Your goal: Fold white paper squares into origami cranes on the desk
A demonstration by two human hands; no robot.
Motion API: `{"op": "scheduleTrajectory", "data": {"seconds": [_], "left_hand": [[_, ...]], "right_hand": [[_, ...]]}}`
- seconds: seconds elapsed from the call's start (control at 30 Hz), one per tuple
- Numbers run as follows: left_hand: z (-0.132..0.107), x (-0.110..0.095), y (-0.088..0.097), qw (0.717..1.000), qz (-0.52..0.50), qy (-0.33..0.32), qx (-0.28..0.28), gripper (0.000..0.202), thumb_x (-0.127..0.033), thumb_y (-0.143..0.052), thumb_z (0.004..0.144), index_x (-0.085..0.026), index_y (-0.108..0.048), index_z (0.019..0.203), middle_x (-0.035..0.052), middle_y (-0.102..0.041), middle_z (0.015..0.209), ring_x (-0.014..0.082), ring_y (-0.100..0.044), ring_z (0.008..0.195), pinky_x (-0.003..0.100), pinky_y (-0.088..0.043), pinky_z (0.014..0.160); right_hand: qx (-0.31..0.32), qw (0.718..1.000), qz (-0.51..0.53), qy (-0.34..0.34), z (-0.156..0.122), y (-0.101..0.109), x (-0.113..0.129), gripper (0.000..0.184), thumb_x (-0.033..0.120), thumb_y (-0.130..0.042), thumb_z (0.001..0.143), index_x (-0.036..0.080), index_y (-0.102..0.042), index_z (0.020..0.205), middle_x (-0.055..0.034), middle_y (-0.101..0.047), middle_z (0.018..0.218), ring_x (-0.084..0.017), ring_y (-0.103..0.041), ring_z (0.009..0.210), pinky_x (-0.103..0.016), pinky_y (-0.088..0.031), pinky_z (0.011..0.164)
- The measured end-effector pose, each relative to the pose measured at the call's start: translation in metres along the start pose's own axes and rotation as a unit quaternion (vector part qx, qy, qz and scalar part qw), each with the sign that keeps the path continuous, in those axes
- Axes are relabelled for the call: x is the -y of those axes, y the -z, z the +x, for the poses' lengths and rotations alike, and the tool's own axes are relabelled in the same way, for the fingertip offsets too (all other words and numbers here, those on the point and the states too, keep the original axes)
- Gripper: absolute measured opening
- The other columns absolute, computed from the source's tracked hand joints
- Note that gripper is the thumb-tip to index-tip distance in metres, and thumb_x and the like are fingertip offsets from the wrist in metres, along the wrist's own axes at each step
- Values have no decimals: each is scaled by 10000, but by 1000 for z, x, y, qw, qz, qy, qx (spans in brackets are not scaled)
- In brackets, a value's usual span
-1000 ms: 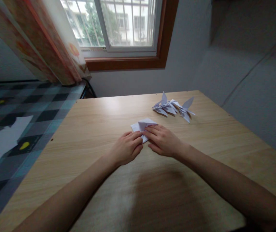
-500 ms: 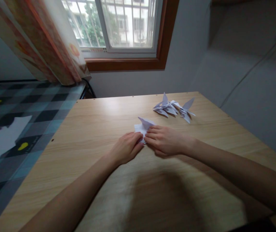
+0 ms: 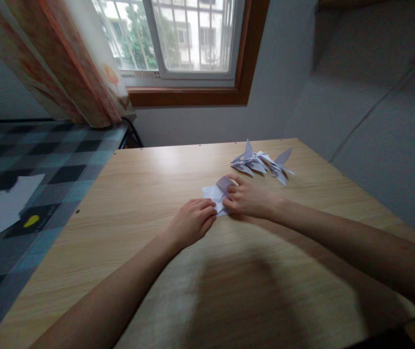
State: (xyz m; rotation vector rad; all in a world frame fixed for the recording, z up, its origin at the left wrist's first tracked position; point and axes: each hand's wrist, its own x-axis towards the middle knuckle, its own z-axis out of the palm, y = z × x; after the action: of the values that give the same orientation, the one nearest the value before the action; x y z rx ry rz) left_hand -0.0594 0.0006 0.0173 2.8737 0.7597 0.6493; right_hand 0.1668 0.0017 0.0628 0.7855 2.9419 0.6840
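A small white sheet of folded paper (image 3: 217,195) lies on the wooden table, creased, with one flap standing up at its far right. My left hand (image 3: 192,222) is closed at the paper's near left edge, fingers together and pressing it against the table. On the right side, my right hand (image 3: 248,197) grips the raised flap, its index finger reaching behind the top and the other fingers curled in front. My right fingers hide the paper's right edge.
Several folded white paper pieces with pointed wings (image 3: 261,162) lie in a cluster toward the table's far right. Left of the table (image 3: 149,194), loose white sheets (image 3: 0,213) rest on a checkered cloth (image 3: 62,174). A window and curtain (image 3: 72,63) are beyond.
My right hand has shifted slightly up and away, lifting its fingers from the paper's middle to the flap. More of the creased paper shows. My left hand has barely moved.
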Motion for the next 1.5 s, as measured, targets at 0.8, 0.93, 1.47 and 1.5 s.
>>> {"op": "scheduleTrajectory", "data": {"seconds": [0.8, 0.93, 1.47, 1.5], "left_hand": [[2, -2, 2, 996, 45, -20, 77, 259, -225, -411, 983, -166, -640, 1088, 87, -669, 1297, 279, -574, 1251, 462, -442, 1047], [2, -2, 1, 996, 46, -22, 73, 229, -223, -434, 971, -183, -639, 1066, 79, -667, 1292, 270, -575, 1232, 450, -446, 1026], [-4, 1, 1, 996, 11, 9, -94, 308, -155, -522, 804, -169, -546, 1110, 130, -624, 1172, 260, -567, 1083, 420, -468, 928], [-4, 1, 1, 998, -4, -2, -69, 346, -123, -502, 785, -173, -549, 1124, 124, -621, 1209, 252, -569, 1117, 418, -462, 962]], "right_hand": [[-129, 880, 350, -293, 8, -49, -15, 793, 176, -741, 758, 182, -384, 1465, -158, -557, 1386, -297, -536, 1260, -471, -440, 1054], [-116, 862, 307, -387, 9, -60, 2, 458, 200, -730, 781, 168, -616, 1224, -127, -650, 1204, -293, -583, 1142, -452, -456, 1000], [-104, 942, 257, -188, -5, -52, 29, 362, 287, -601, 912, 102, -643, 1220, -194, -654, 1267, -308, -598, 1194, -457, -466, 1037], [-100, 942, 265, -178, -8, -51, 31, 463, 353, -624, 904, 77, -607, 1276, -221, -620, 1318, -327, -562, 1256, -478, -443, 1069]]}}
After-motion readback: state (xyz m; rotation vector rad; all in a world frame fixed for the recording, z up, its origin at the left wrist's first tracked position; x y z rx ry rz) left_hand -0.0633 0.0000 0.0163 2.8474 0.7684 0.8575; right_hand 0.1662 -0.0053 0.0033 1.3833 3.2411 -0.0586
